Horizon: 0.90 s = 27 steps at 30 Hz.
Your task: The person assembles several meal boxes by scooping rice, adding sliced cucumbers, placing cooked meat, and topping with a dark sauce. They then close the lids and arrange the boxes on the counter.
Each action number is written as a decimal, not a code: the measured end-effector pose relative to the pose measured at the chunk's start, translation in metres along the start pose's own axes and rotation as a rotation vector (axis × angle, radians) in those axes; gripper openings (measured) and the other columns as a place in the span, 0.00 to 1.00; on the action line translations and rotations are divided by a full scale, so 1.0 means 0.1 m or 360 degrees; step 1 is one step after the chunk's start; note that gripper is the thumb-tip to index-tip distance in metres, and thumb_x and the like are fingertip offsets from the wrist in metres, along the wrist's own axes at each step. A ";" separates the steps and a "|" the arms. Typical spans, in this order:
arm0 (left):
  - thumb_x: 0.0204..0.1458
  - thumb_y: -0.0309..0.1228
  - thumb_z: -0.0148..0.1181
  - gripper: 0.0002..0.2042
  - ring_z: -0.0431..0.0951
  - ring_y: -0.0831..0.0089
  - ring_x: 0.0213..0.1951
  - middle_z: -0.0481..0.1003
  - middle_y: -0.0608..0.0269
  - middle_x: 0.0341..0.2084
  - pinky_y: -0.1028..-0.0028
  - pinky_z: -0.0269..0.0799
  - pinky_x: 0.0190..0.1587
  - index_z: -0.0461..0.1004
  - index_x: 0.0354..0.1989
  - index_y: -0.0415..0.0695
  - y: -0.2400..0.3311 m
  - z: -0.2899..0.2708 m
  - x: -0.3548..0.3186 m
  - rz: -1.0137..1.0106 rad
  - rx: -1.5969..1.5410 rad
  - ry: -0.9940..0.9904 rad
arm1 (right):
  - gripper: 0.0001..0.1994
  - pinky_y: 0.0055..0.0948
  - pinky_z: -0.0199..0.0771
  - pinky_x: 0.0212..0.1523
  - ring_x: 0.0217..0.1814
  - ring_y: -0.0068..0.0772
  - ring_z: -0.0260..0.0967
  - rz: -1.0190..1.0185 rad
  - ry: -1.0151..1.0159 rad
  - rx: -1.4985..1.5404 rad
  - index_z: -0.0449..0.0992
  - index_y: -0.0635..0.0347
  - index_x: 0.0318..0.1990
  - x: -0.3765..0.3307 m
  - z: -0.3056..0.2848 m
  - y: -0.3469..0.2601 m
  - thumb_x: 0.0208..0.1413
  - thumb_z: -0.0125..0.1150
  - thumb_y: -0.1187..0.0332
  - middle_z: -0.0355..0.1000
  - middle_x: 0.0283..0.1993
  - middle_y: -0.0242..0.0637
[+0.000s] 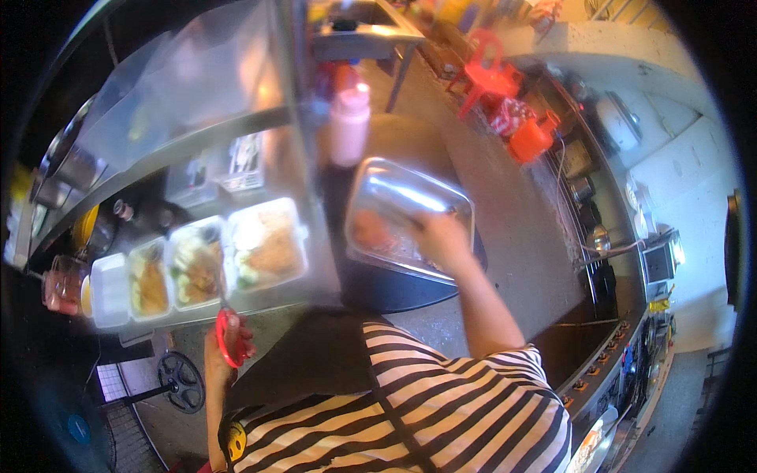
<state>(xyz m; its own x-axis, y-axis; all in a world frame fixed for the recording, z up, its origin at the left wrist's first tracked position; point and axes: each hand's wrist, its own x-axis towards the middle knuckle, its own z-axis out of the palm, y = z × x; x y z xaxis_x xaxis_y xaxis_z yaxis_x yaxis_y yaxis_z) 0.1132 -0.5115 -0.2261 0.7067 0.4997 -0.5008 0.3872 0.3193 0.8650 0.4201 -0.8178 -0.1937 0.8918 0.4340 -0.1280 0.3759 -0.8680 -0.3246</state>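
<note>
My left hand (243,345) is closed around red-handled scissors (227,327), their blades pointing toward the food containers. Beside them, an open white foam container (303,240) holds fried-looking food and something white. Two more filled containers and a bare one (109,292) line up to the left. My right hand (443,239) is closed inside a rectangular metal tray (410,188), blurred by motion. What it grips cannot be made out. A piece of orange-brown food (373,230) lies at the tray's left side.
The tray sits on a dark round surface (394,293), with a pink bottle (349,126) behind it. Clear panels (189,87) rise beyond the steel counter. A red chair (487,75) and an orange gas cylinder (534,140) stand at far right. A stove (599,366) is to my right.
</note>
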 end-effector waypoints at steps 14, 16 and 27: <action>0.53 0.48 0.61 0.21 0.72 0.80 0.21 0.73 0.67 0.22 0.78 0.67 0.23 0.74 0.41 0.40 0.34 1.87 0.70 -0.0129 0.0764 -0.0682 | 0.09 0.40 0.76 0.38 0.39 0.40 0.75 0.0004 -0.0155 -0.0789 0.76 0.52 0.37 0.07 -0.03 1.89 0.51 0.60 0.62 0.75 0.35 0.37; 0.51 0.45 0.63 0.21 0.74 0.79 0.23 0.74 0.65 0.24 0.78 0.69 0.24 0.75 0.43 0.39 0.44 2.11 0.70 -0.0128 0.0783 -0.0687 | 0.07 0.39 0.75 0.37 0.36 0.39 0.75 -0.0134 -0.0004 -0.0801 0.74 0.52 0.34 0.06 0.04 1.99 0.50 0.60 0.63 0.74 0.33 0.36; 0.53 0.46 0.61 0.21 0.77 0.75 0.20 0.76 0.63 0.27 0.78 0.68 0.19 0.75 0.46 0.42 0.37 2.33 0.90 -0.0199 0.0920 -0.0788 | 0.12 0.41 0.74 0.38 0.39 0.46 0.74 -0.0017 0.0239 -0.0130 0.74 0.55 0.39 -0.06 -0.02 2.21 0.50 0.62 0.60 0.75 0.36 0.41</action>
<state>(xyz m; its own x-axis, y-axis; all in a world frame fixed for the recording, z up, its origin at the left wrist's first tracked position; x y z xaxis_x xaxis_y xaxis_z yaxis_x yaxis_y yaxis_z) 0.3297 -0.6423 -0.2317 0.7673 0.0255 -0.6408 0.6331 -0.1900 0.7504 0.4985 -1.0120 -0.2629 0.9129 0.4078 0.0183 0.3993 -0.8830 -0.2468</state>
